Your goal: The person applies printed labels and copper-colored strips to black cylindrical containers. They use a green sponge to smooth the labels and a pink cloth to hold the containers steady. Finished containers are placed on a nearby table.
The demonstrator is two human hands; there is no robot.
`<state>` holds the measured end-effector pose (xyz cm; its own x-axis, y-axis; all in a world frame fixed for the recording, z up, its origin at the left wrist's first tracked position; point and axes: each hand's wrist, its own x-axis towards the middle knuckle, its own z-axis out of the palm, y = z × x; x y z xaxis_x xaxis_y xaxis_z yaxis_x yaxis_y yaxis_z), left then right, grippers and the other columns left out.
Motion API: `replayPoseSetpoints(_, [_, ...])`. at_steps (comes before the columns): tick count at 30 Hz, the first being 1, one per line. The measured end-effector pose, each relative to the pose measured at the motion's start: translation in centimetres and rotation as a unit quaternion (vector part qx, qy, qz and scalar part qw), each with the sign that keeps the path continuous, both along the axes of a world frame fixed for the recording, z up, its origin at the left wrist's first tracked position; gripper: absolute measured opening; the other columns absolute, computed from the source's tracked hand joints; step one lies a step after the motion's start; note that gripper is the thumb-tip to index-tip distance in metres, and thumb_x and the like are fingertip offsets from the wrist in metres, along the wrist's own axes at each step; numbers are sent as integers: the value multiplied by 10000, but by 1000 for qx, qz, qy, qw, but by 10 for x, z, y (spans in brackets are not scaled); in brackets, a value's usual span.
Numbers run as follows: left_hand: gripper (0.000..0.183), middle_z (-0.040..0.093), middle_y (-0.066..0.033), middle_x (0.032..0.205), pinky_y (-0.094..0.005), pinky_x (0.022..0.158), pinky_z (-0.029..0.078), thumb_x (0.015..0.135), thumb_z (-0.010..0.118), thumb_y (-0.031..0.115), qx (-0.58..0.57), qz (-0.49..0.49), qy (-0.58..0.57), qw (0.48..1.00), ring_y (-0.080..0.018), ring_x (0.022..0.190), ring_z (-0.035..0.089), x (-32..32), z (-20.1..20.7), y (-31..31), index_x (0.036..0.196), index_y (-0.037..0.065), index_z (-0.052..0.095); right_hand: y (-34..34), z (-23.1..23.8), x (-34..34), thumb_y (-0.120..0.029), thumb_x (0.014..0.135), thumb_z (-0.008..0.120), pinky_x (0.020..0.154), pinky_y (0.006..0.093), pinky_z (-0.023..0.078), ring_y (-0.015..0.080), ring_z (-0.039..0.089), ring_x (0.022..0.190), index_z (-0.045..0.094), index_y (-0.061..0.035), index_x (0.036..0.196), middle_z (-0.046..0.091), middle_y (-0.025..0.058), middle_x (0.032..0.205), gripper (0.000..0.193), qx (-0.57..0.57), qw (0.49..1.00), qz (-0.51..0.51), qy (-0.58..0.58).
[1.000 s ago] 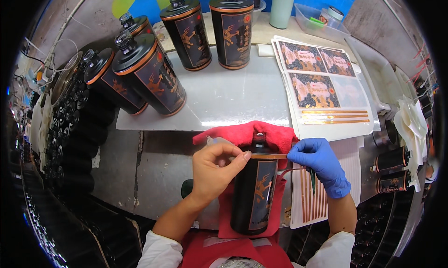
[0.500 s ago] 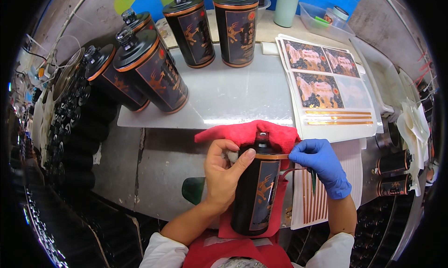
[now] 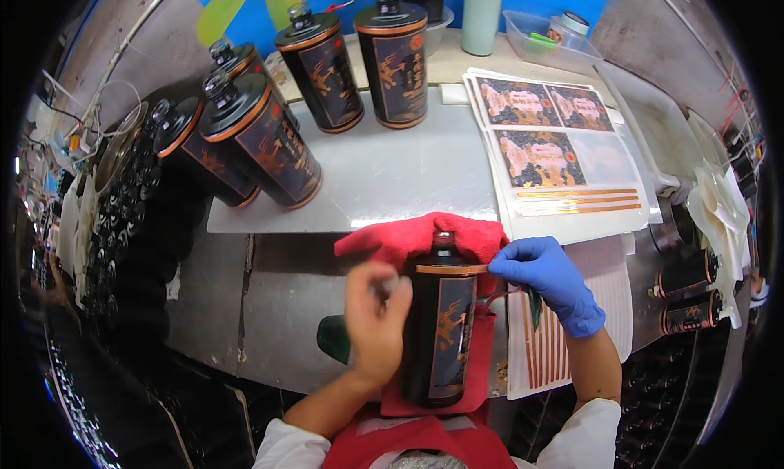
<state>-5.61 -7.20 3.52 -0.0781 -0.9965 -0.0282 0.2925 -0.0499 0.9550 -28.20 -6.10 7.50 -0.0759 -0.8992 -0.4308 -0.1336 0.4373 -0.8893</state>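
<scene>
A black bottle (image 3: 420, 338) with a dark decorated label stands in front of me against a red cloth (image 3: 384, 239). Round its shoulder runs a copper-coloured strip (image 3: 449, 269). My right hand (image 3: 545, 280), in a blue glove, pinches the strip's right end beside the bottle. A dark green pointed tool (image 3: 535, 308) shows below that hand; whether the hand holds it is unclear. My bare left hand (image 3: 376, 322) is apart from the bottle on its left, fingers curled and blurred. Something small and pale seems to be between them, too smeared to name.
Several similar bottles (image 3: 314, 77) stand on the grey board (image 3: 392, 183) at the back left. Printed label sheets (image 3: 604, 171) lie at the right, above a sheet of copper strips (image 3: 600, 306). A clear plastic tub (image 3: 531, 44) sits behind. Two bottles (image 3: 690, 314) lie far right.
My left hand has come off the bottle's shoulder and moved a little left. My right hand keeps its pinch on the strip's end. The whole view has shifted slightly.
</scene>
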Motion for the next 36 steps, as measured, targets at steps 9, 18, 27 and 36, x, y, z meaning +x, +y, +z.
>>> replayPoseSetpoints(9, [877,172,-370,1408,-570,1031,247,715,773,356,-383,-255,-384,800,-536,1277,256,42,-11,60,1382,2,327,0,-4,-4,-186,783,729,630,213,493,80,593,678,698,9,848,654,32,745,207,0,999,25,-47])
replayPoseSetpoints(18, [1030,430,-287,1303,-463,1002,371,721,779,177,-308,-284,-353,837,-394,1177,491,75,-47,58,1415,-64,57,3,6,0,-158,764,744,640,200,472,63,570,703,634,8,943,627,25,820,268,23,990,32,-135])
replayPoseSetpoints(27, [1014,344,-367,1319,-504,978,378,643,840,239,-343,-228,-278,868,-479,1188,440,67,-63,61,1388,-55,218,16,-4,16,-136,714,768,604,210,448,63,502,614,620,-57,993,585,24,879,326,-89,989,65,98])
replayPoseSetpoints(36, [1004,370,-366,1300,-507,952,401,632,846,229,-357,-230,-278,862,-486,1168,456,62,-50,52,1398,-11,242,25,-3,23,-59,759,670,511,284,458,175,557,558,566,-67,848,576,59,793,136,-343,880,15,328])
